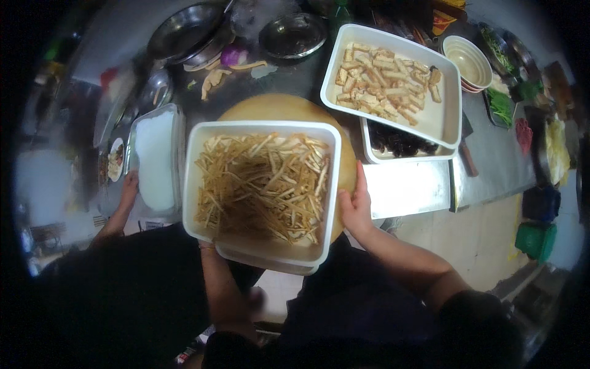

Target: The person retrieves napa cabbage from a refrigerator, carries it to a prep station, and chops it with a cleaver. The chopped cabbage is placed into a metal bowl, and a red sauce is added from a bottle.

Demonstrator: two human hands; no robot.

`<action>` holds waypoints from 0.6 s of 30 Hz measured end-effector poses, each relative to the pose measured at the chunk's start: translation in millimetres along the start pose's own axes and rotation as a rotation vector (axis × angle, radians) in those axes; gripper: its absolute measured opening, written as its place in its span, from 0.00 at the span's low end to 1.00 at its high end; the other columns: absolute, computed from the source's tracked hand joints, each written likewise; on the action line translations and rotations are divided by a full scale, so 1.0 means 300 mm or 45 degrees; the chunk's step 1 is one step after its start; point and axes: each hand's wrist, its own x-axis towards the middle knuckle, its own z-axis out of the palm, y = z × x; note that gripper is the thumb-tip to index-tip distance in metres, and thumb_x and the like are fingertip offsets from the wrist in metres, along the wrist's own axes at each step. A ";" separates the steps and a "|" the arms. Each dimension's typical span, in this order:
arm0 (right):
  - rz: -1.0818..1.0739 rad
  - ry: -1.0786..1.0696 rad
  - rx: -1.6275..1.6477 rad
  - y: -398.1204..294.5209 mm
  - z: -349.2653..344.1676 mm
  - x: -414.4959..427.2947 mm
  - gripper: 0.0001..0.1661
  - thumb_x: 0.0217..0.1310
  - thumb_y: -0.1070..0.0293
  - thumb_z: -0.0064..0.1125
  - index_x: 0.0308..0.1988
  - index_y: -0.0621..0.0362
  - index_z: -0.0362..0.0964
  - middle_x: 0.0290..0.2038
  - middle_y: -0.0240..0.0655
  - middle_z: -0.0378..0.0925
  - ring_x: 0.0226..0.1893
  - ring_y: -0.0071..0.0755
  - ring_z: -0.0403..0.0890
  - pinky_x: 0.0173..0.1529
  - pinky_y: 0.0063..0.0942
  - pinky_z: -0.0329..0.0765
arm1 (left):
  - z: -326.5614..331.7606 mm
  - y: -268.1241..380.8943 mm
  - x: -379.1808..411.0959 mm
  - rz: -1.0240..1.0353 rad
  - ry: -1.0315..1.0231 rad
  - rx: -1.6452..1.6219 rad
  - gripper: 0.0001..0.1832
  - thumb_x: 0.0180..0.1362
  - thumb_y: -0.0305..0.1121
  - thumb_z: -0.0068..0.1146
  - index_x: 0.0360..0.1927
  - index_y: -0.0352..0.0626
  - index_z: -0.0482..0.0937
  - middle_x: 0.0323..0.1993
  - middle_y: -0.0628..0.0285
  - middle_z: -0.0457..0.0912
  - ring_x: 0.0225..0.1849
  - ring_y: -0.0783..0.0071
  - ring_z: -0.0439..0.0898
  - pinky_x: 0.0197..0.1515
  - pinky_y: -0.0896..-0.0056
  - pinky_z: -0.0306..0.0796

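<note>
A white plastic tray [335, 184] of thin pale-brown food strips [286, 180] is in front of me, tilted, with a second rim showing beneath its near side. It covers much of a round wooden chopping board [276, 104]. My right hand [357, 207] holds the tray's right side, thumb by the wall and index finger stretched along the board's edge. My left hand [207, 244] supports the near left corner; only its wrist, with a thin bracelet, shows and the fingers are hidden.
At right, a white tray of browned tofu-like pieces [387, 83] overlaps one with dark food [401, 140]. A cleaver [469, 159] lies beyond, near bowls [468, 62]. Another person's hand [131, 180] touches a clear container [156, 161]. Metal pans [189, 32] and a purple onion [234, 56] are behind.
</note>
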 end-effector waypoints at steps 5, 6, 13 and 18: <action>-0.014 0.109 -0.088 0.061 -0.118 -0.215 0.36 0.58 0.78 0.46 0.64 0.66 0.41 0.59 0.46 0.56 0.57 0.38 0.63 0.60 0.31 0.65 | 0.052 -0.041 -0.189 0.010 0.005 0.012 0.30 0.63 0.53 0.32 0.56 0.38 0.69 0.53 0.57 0.74 0.54 0.61 0.71 0.58 0.62 0.64; 0.090 0.149 0.022 0.059 -0.120 -0.257 0.35 0.58 0.77 0.48 0.62 0.66 0.43 0.58 0.46 0.56 0.56 0.37 0.64 0.59 0.31 0.65 | 0.054 -0.056 -0.224 0.013 0.012 0.014 0.30 0.63 0.53 0.32 0.56 0.38 0.69 0.53 0.57 0.74 0.54 0.61 0.71 0.58 0.62 0.64; 0.790 0.140 0.610 0.078 -0.248 -0.336 0.36 0.54 0.67 0.61 0.56 0.65 0.51 0.47 0.45 0.68 0.46 0.37 0.73 0.49 0.31 0.74 | 0.071 -0.216 -0.436 0.079 0.016 -0.001 0.31 0.63 0.53 0.31 0.56 0.39 0.69 0.54 0.57 0.73 0.55 0.61 0.71 0.58 0.62 0.64; 0.319 -0.246 0.342 0.209 -0.459 -0.312 0.33 0.54 0.66 0.61 0.54 0.66 0.54 0.45 0.45 0.71 0.43 0.37 0.75 0.46 0.32 0.76 | 0.079 -0.416 -0.546 0.149 -0.038 -0.054 0.31 0.63 0.54 0.30 0.56 0.39 0.68 0.54 0.57 0.73 0.55 0.62 0.70 0.58 0.62 0.63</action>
